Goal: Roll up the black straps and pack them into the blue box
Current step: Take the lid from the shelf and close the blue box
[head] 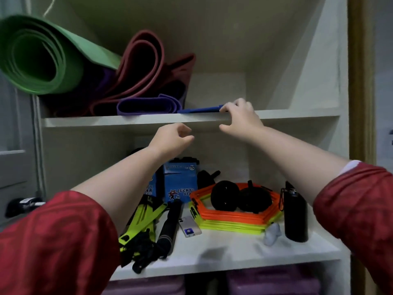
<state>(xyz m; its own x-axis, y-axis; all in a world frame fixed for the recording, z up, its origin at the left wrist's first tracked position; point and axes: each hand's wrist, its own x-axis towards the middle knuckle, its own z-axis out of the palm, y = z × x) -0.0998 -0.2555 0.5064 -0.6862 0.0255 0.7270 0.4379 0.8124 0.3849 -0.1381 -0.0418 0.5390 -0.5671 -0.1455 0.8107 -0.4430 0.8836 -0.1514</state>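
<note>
On the upper shelf, at its left end, lie rolled mats, with a folded mat before them. Right of these, on the shelf's front edge, lies a flat piece; the right hand curls its fingers over the piece's right end. The left hand hangs just below that edge. Under the shelf, printed boxes stand mid-back, straps lie front left, stacked rings right of middle hold two wheels, and a bottle stands far right.
</note>
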